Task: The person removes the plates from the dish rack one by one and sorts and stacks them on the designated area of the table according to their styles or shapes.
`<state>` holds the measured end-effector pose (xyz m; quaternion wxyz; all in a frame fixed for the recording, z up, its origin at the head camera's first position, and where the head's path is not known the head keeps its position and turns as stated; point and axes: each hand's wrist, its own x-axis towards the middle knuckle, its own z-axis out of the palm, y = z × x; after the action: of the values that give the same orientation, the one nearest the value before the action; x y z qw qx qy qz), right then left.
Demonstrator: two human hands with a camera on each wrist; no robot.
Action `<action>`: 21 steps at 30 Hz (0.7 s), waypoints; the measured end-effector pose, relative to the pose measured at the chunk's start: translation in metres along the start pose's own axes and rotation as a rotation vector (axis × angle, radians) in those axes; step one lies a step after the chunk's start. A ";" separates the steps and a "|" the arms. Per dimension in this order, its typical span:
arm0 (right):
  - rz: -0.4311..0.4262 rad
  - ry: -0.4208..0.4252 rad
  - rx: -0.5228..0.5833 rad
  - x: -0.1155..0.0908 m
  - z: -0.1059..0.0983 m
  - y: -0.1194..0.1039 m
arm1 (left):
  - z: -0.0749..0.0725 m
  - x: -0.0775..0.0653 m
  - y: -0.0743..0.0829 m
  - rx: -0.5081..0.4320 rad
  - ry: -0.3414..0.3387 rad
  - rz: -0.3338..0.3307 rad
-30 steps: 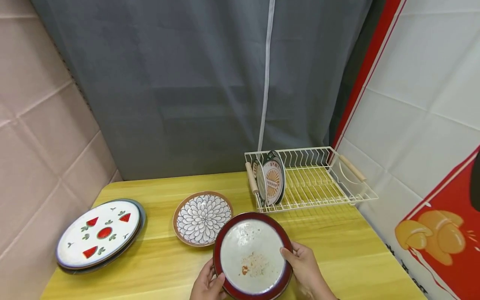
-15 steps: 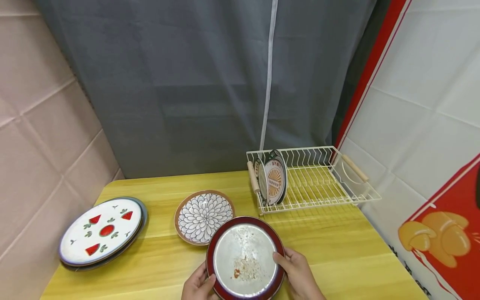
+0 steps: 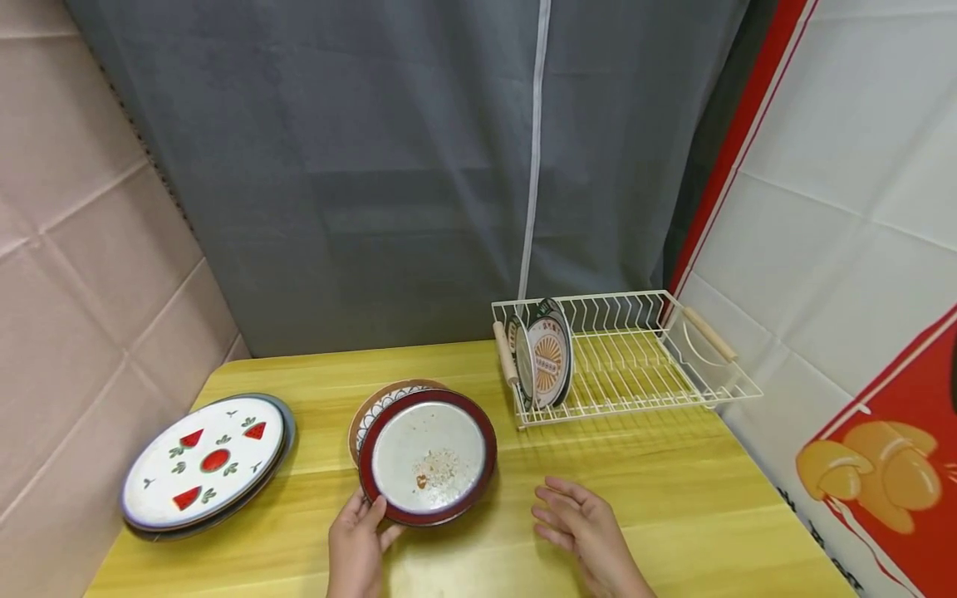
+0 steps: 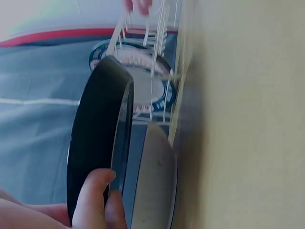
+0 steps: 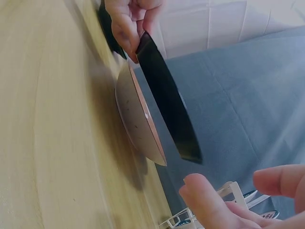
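My left hand (image 3: 360,544) pinches the near left edge of a red-rimmed plate (image 3: 484,453), thumb on top of the rim and fingers below. Crumbs and a small orange-brown bit lie on its pale middle. The plate hangs over a brown-rimmed plate with a petal pattern (image 3: 366,413) and hides most of it. From the side, in the right wrist view, a gap shows between the dark underside of the held plate (image 5: 167,100) and the patterned plate (image 5: 136,117). My right hand (image 3: 586,531) is off to the right with its fingers loosely spread, holding nothing.
A white wire dish rack (image 3: 635,365) with wooden handles stands at the back right, several plates (image 3: 548,357) upright at its left end. A stack topped by a watermelon-patterned plate (image 3: 247,448) sits at the left. A grey curtain (image 3: 389,183) hangs behind the table (image 3: 688,498).
The red-rimmed plate has moved left and away from me, over the petal-patterned plate. My right hand has let go of its rim; the left still holds it.
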<state>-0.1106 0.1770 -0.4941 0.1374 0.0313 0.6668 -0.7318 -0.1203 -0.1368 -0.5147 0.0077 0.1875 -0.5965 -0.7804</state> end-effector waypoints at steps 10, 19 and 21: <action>0.029 0.030 0.035 -0.001 0.000 0.003 | -0.002 0.025 0.016 -0.058 0.118 0.009; 0.025 0.056 0.035 0.000 0.001 0.005 | 0.000 0.037 0.022 0.006 0.130 -0.032; 0.016 0.056 0.026 0.000 0.001 0.005 | 0.000 0.039 0.024 0.032 0.142 -0.020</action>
<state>-0.1096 0.1761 -0.4988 0.1239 0.0589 0.6605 -0.7382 -0.1620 -0.1532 -0.5036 0.0394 0.2484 -0.6051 -0.7554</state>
